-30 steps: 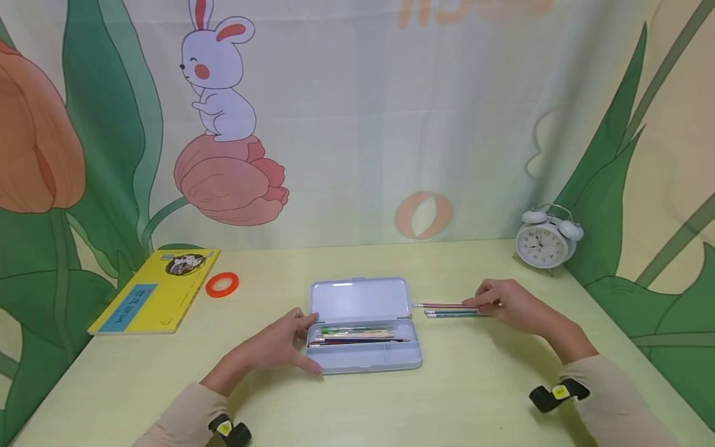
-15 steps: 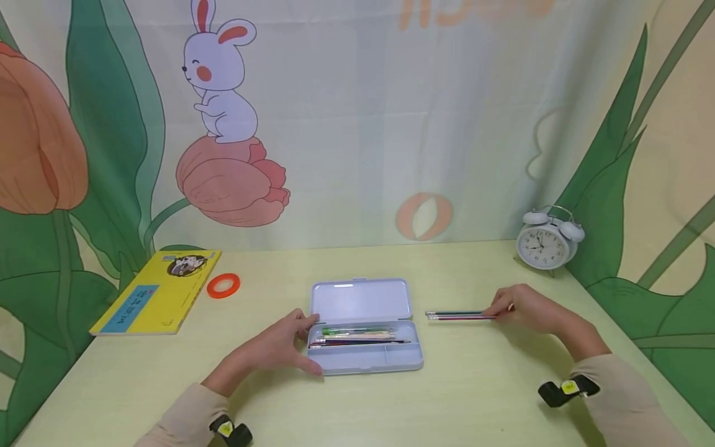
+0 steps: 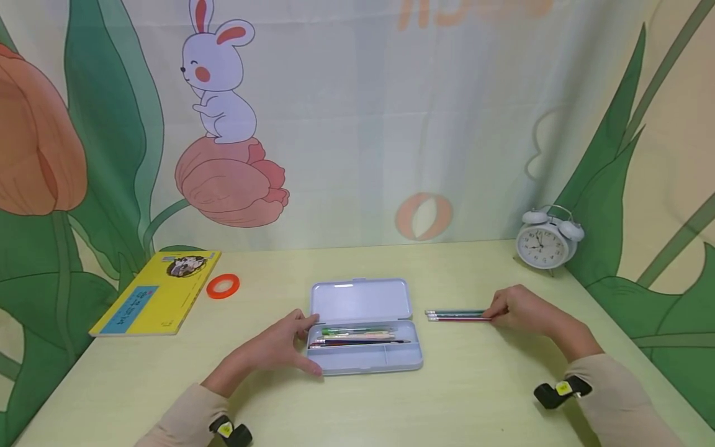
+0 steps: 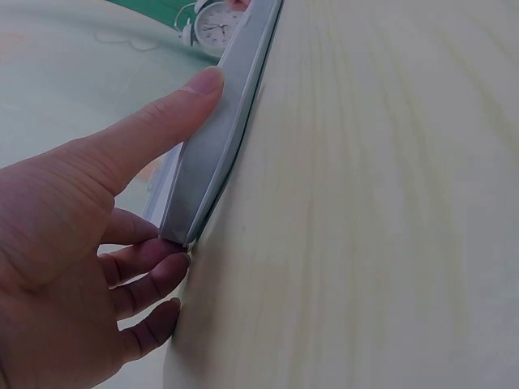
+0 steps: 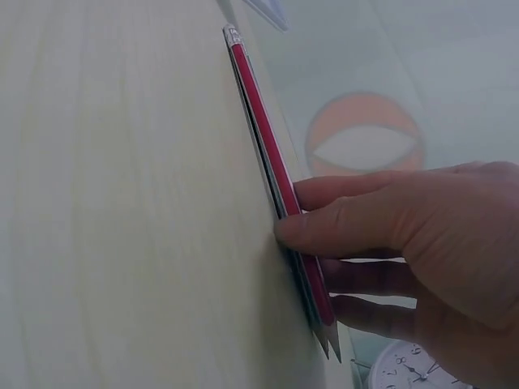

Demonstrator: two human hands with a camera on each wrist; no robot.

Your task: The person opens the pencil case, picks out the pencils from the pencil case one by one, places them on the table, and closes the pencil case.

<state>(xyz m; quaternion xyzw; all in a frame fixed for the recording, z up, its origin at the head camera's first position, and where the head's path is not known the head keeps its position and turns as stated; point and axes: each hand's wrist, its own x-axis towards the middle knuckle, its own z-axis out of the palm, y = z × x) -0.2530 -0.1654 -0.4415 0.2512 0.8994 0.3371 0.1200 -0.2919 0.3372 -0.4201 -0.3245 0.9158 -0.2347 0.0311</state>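
Observation:
An opened pale pencil case lies on the table in the head view, its lid folded back. Several pens and pencils lie in its rear compartment. My left hand holds the case's left end, thumb at the front corner and index finger by the hinge. In the left wrist view the thumb presses along the case's side wall. To the right of the case, my right hand pinches a small bundle of pencils, eraser ends toward the case. A red pencil lies uppermost in the right wrist view, sharpened tips beyond the fingers.
A white twin-bell alarm clock stands at the back right. On the left lie a yellow book and an orange-red ring, possibly a tape roll. A printed cloth hangs behind the table.
My right hand has shifted slightly right and toward the near side with the pencils, which now lie closer together with their eraser ends nearly level. The left hand and case have stayed put.

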